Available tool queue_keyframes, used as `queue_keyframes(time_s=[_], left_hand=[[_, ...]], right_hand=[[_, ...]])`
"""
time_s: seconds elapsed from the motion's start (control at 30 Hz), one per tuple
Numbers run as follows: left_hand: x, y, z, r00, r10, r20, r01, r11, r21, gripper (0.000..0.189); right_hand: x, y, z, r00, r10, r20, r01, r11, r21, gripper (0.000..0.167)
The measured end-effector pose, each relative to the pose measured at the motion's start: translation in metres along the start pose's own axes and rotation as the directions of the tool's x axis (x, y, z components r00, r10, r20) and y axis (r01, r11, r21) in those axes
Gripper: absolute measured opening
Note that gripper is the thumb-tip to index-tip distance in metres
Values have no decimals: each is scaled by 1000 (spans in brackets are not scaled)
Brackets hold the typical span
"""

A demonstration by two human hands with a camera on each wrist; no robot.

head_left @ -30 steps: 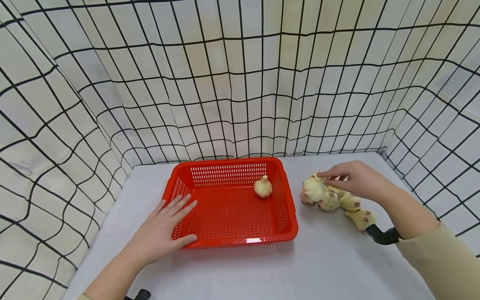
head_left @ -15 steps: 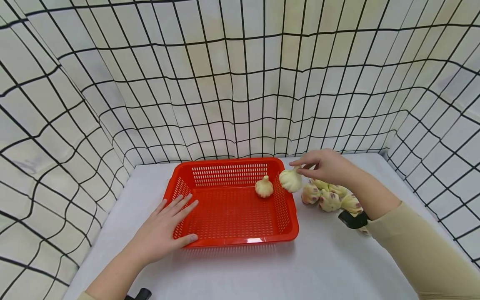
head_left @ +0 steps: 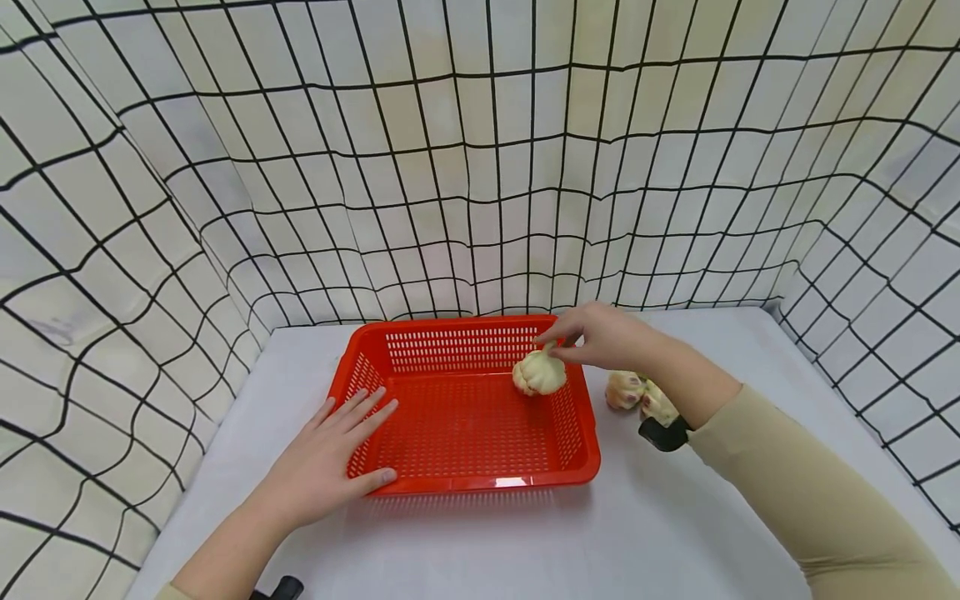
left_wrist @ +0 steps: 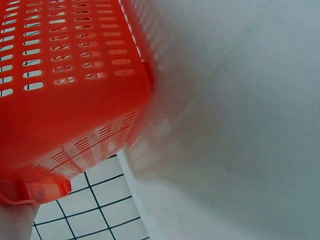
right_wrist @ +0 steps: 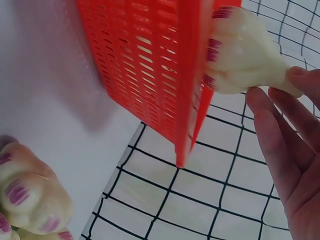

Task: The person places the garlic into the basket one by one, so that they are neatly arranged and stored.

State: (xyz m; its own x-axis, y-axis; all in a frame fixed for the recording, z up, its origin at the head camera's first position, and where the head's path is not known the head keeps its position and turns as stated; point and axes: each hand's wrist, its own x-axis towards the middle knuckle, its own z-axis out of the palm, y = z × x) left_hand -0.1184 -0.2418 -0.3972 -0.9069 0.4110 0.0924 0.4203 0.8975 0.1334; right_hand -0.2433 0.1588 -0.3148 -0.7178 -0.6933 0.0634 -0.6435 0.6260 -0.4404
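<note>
My right hand pinches a garlic bulb by its stem, over the right inner side of the red plastic basket. In the right wrist view the bulb hangs past the basket rim, purple streaks on its side, the thumb and fingertips on the stem. A second bulb in the basket is mostly hidden behind the held one. My left hand rests with spread, straight fingers over the basket's near left corner. Its edge barely shows in the left wrist view.
More garlic bulbs lie on the white table right of the basket, partly covered by my right forearm. Black netting over white cloth walls in the back and both sides.
My right hand has lifted a garlic bulb from the pile on the right and carried it left, over the basket. The left hand stays where it was.
</note>
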Motion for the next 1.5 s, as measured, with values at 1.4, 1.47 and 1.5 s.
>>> queue_keyframes(time_s=[1.4, 1.47, 1.5], left_hand=[[-1, 0, 1, 999, 17, -31, -17, 1000, -6, 86], [-1, 0, 1, 999, 17, -31, -17, 1000, -5, 86], [0, 0, 1, 999, 17, -31, -17, 1000, -5, 86]], right_hand=[[24, 3, 60, 978, -7, 207, 77, 939, -334, 19], [24, 3, 61, 978, 4, 209, 68, 939, -337, 20], [25, 3, 61, 978, 7, 209, 65, 940, -335, 20]])
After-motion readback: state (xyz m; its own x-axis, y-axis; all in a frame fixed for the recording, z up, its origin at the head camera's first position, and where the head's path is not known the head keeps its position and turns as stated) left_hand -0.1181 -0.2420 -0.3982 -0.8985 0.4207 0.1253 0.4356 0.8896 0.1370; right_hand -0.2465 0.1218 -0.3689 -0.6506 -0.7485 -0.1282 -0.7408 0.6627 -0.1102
